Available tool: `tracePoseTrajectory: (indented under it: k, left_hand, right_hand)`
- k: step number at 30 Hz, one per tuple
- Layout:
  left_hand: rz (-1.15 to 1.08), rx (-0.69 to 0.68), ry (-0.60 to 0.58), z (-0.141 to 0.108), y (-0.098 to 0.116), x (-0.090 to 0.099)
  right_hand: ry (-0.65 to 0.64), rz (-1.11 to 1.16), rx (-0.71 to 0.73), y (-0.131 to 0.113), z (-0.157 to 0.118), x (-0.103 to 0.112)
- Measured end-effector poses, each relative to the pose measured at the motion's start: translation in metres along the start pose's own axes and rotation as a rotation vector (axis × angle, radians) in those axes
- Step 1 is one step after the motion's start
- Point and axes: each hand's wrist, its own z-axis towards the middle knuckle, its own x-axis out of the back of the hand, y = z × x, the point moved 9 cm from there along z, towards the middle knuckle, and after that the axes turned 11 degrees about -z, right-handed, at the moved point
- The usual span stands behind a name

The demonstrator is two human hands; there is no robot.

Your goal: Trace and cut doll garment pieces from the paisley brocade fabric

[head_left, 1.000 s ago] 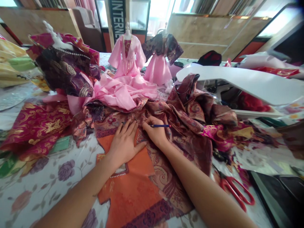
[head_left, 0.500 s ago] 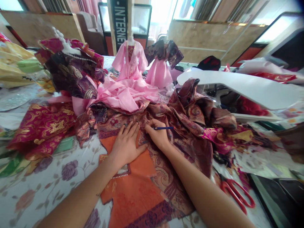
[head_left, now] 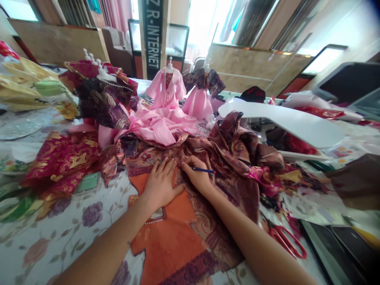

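Observation:
My left hand (head_left: 162, 180) lies flat with fingers spread on an orange garment piece (head_left: 169, 233), which has a pearl-edged neckline and dark purple borders. That piece rests on a brown paisley fabric (head_left: 204, 221). Just to the right, my right hand (head_left: 197, 172) is closed around a blue pencil (head_left: 204, 170), its back end pointing right. The pencil's tip is hidden by the fingers, close to the edge of the orange piece. Beyond both hands the brown fabric is bunched in folds.
Red-handled scissors (head_left: 286, 239) lie right of my forearm, near a dark tablet (head_left: 319, 249). Pink fabric (head_left: 157, 124) and small dressed mannequins (head_left: 168, 87) stand behind. At left lies magenta-gold brocade (head_left: 68, 162); at right is a white-lidded box (head_left: 285, 118).
The camera view has tilted up and shifted slightly, so the scene sits lower. My hands keep almost the same place on the garment piece and fabric.

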Motion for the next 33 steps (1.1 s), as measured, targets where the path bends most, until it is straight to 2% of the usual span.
tracePoseTrajectory:
  k: [14,33]
  left_hand:
    - [0.0,-0.014,0.008,-0.0007,0.0,-0.0005]
    - [-0.027,0.0,-0.017,0.0002,0.0004,0.0004]
  right_hand:
    - [0.003,-0.039,0.057,-0.0024,-0.0071,-0.0014]
    - [-0.018,-0.062,0.043,-0.0046,-0.0084,-0.0009]
